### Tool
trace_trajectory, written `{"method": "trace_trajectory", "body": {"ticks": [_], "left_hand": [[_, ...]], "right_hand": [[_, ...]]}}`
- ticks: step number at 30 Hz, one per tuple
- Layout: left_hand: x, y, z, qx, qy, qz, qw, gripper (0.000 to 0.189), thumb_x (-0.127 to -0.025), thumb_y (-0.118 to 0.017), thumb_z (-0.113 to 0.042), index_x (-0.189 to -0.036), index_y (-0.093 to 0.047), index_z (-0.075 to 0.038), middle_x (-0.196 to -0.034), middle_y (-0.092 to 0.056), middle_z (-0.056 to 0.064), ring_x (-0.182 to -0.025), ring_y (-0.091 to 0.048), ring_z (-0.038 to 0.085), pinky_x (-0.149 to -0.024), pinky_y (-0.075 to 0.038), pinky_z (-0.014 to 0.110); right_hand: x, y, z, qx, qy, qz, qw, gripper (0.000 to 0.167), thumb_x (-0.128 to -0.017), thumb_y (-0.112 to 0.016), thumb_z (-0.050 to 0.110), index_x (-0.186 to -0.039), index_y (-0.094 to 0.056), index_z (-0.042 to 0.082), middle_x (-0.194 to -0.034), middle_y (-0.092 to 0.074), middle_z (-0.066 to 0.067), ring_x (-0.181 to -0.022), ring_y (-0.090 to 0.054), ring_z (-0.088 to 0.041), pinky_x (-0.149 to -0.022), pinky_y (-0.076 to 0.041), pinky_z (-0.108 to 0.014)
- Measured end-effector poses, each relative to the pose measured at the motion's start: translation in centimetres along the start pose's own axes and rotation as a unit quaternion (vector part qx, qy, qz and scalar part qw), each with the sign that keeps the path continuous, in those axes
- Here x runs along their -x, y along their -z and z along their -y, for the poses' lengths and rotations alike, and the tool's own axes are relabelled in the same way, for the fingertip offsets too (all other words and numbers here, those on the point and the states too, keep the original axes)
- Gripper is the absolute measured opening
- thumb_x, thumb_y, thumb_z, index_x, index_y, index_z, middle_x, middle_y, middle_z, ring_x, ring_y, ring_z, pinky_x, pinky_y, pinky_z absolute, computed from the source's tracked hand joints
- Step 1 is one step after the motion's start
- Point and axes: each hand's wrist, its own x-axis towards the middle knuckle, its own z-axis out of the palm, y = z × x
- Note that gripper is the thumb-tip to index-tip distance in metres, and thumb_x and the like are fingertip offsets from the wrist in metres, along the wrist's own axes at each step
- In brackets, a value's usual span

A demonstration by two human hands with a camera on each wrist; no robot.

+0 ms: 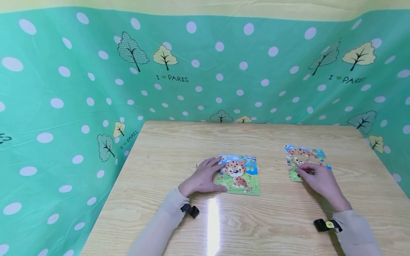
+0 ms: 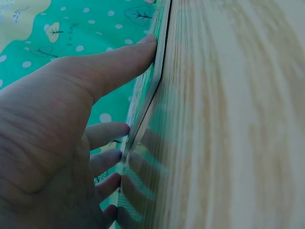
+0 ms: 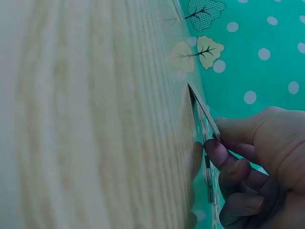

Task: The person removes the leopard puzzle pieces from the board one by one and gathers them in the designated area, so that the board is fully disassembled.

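Note:
A square leopard picture puzzle board lies flat on the table. My left hand rests at its left side with fingers spread, thumb on the lower left corner and fingertips along the left edge. To the right lies a group of loose jigsaw pieces with the same leopard picture, roughly laid together with gaps. Over their lower part, my right hand pinches a thin jigsaw piece between thumb and fingers. In the right wrist view that piece is tilted, one edge low at the table and the other raised.
The light wooden table carries a bright streak of reflected light near its front. A green dotted cloth hangs behind and along the sides. Each wrist wears a black strap, the left strap and the right strap.

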Motion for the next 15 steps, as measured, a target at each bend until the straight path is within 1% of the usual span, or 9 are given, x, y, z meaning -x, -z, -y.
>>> {"method": "trace_trajectory", "body": {"ticks": [2, 4, 6, 10, 15], "left_hand": [[0.01, -0.04, 0.03, 0.001, 0.002, 0.002, 1.0000, 0.099, -0.085, -0.083, -0.057, -0.167, -0.039, -0.023, -0.180, -0.018, 0.002, -0.167, -0.013, 0.033, -0.133, -0.011, 0.066], [0.04, -0.04, 0.02, 0.004, 0.003, 0.003, 1.0000, 0.098, -0.086, -0.083, -0.058, -0.167, -0.038, -0.024, -0.180, -0.017, 0.002, -0.167, -0.012, 0.033, -0.133, -0.010, 0.065], [0.07, -0.04, 0.02, 0.006, 0.003, 0.003, 1.0000, 0.098, -0.086, -0.083, -0.058, -0.167, -0.038, -0.024, -0.180, -0.017, 0.001, -0.167, -0.012, 0.033, -0.133, -0.010, 0.065], [0.12, -0.02, 0.00, 0.006, 0.002, 0.003, 1.0000, 0.098, -0.086, -0.082, -0.058, -0.167, -0.038, -0.024, -0.180, -0.017, 0.002, -0.167, -0.012, 0.033, -0.134, -0.010, 0.064], [0.09, -0.04, 0.03, 0.005, 0.002, 0.004, 1.0000, 0.098, -0.086, -0.082, -0.057, -0.167, -0.038, -0.024, -0.180, -0.017, 0.002, -0.167, -0.012, 0.032, -0.134, -0.010, 0.064]], "right_hand": [[0.02, -0.02, 0.11, 0.002, 0.008, 0.003, 1.0000, 0.032, -0.105, -0.070, 0.031, -0.112, -0.078, 0.001, -0.099, -0.077, -0.016, -0.079, -0.062, -0.023, -0.065, -0.047, -0.030], [0.07, -0.10, 0.26, 0.003, 0.015, 0.004, 0.9999, 0.030, -0.104, -0.071, 0.030, -0.111, -0.079, 0.003, -0.096, -0.077, -0.012, -0.076, -0.057, -0.018, -0.062, -0.043, -0.026], [0.12, -0.10, 0.31, 0.003, 0.015, 0.002, 0.9999, 0.030, -0.104, -0.071, 0.031, -0.111, -0.079, 0.002, -0.094, -0.076, -0.010, -0.074, -0.055, -0.017, -0.060, -0.041, -0.025], [0.19, -0.08, 0.23, 0.001, 0.009, 0.007, 0.9999, 0.033, -0.103, -0.072, 0.034, -0.109, -0.078, 0.002, -0.091, -0.075, -0.008, -0.076, -0.056, -0.017, -0.061, -0.042, -0.025], [0.09, -0.01, -0.16, 0.004, 0.009, 0.017, 0.9998, 0.031, -0.104, -0.071, 0.033, -0.107, -0.079, 0.003, -0.090, -0.074, -0.007, -0.077, -0.057, -0.017, -0.062, -0.042, -0.025]]}}
